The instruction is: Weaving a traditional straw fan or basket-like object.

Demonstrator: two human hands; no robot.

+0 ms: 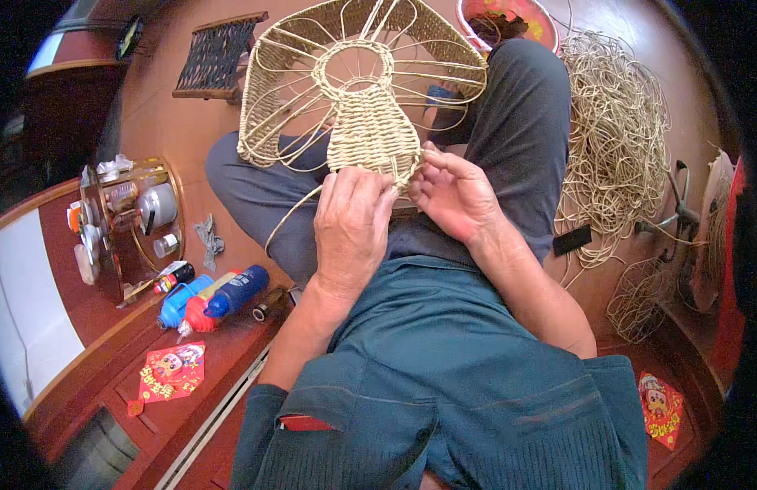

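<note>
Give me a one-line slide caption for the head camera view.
Left hand and right hand pinch the woven edge of a pale wicker frame on the lap, loose cane bundle beside.

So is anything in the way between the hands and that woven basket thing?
No, nothing visible. The left hand and the right hand both already touch the lower edge of the woven wicker frame on the lap. The loose strand just hangs down beside the left hand.

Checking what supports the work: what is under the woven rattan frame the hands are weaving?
Under the woven rattan frame lie the person's crossed legs in grey trousers, with brown floor showing through its open ribs. Both hands cover its lower edge, so that part stays hidden.
</note>
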